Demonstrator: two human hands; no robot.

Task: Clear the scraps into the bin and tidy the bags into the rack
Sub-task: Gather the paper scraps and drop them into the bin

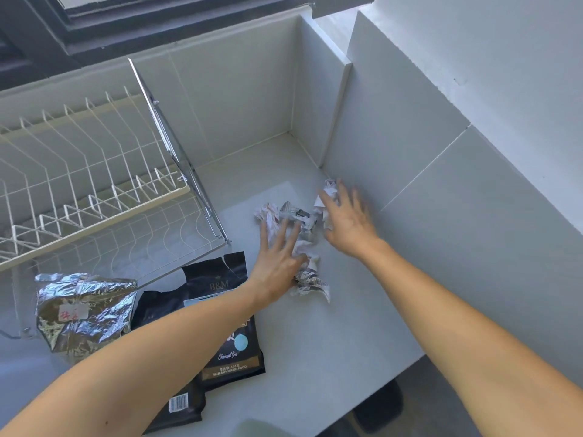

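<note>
Several crumpled paper scraps (310,283) lie in a loose heap on the white counter (347,335) near the right wall. My left hand (279,260) rests flat on the heap's left side with fingers spread. My right hand (345,216) lies open on the heap's far right, over one scrap (329,187) by the wall. Neither hand grips anything. A silver foil bag (82,313) and two black coffee bags (233,339) lie at the lower left, partly under my left forearm. The white wire rack (94,171) stands at the left.
Tiled walls (410,146) close in the counter's back and right side. The counter's front edge (378,386) drops off at the lower right, with a dark object (378,405) on the floor below. A dark window frame (126,29) runs along the top.
</note>
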